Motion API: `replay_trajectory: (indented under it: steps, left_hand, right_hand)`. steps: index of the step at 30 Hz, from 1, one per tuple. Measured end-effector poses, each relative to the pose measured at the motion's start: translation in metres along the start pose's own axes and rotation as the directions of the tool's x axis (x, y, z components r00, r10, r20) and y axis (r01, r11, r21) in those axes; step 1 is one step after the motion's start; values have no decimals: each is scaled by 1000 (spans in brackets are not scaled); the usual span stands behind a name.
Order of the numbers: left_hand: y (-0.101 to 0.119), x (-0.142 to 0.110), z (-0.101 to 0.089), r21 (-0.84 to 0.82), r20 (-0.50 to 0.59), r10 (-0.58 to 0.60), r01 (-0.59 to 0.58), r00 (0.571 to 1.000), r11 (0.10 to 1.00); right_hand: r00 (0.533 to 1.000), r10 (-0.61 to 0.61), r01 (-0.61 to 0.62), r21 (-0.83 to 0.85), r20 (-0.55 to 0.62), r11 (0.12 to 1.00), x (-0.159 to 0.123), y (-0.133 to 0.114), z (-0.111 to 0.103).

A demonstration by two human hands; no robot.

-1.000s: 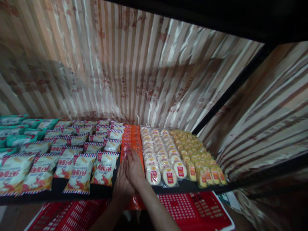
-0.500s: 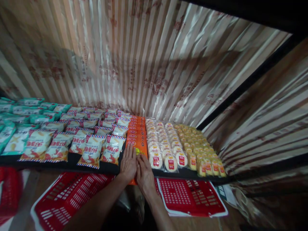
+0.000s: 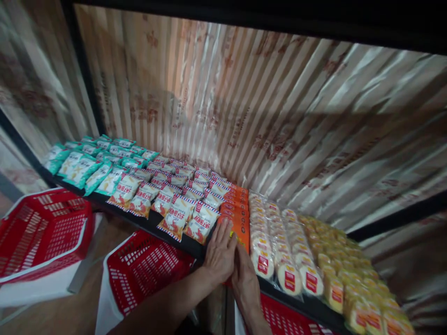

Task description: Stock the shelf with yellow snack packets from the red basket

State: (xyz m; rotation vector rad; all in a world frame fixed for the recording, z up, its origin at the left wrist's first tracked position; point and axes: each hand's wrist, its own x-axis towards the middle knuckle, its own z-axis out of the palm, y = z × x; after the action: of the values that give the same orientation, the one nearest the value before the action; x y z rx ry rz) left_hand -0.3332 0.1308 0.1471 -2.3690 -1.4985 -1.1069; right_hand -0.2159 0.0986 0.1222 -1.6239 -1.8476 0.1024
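My left hand (image 3: 220, 255) lies with its fingers stretched forward over the front of a row of orange packets (image 3: 240, 218) on a black shelf. Close against it, my right hand (image 3: 246, 279) rests on the same row's front, its fingers extended and partly hidden. Left of my hands stand rows of white-and-red snack bags (image 3: 174, 215) with striped edges. To the right are rows of round white crackers (image 3: 289, 279) in clear wrappers with red labels. The front of the orange row is mostly covered by my hands.
Teal snack bags (image 3: 84, 170) fill the shelf's far left; yellow wrapped snacks (image 3: 363, 293) fill its right end. Red baskets (image 3: 45, 232) stand below the shelf. Striped sheeting (image 3: 216, 93) hangs behind, with black frame bars (image 3: 85, 70) at the sides and top.
The view has swung left, so the shelf's contents and my hands sit further right and lower. My hands remain at the front of the orange row.
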Motion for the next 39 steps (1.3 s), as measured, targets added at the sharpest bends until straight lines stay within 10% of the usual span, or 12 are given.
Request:
replay_trajectory:
  steps: [5, 11, 30, 39]
  left_hand:
    - [-46, -29, -52, 57, -173, -206, 219, 963, 974]
    - [-112, -53, -63, 99, -231, -300, 329, 926, 939]
    - [-134, -67, -66, 130, -52, -245, 250, 968, 960]
    - [-212, -89, -117, 153, -63, -385, 390, 921, 908]
  right_hand:
    - [994, -110, 110, 15, 8, 994, 21, -44, 12]
    - [990, -123, 120, 45, 62, 992, 21, -82, 37]
    - [979, -198, 196, -39, -42, 980, -13, -104, 67]
    - [983, -183, 183, 40, -6, 982, -22, -184, 100]
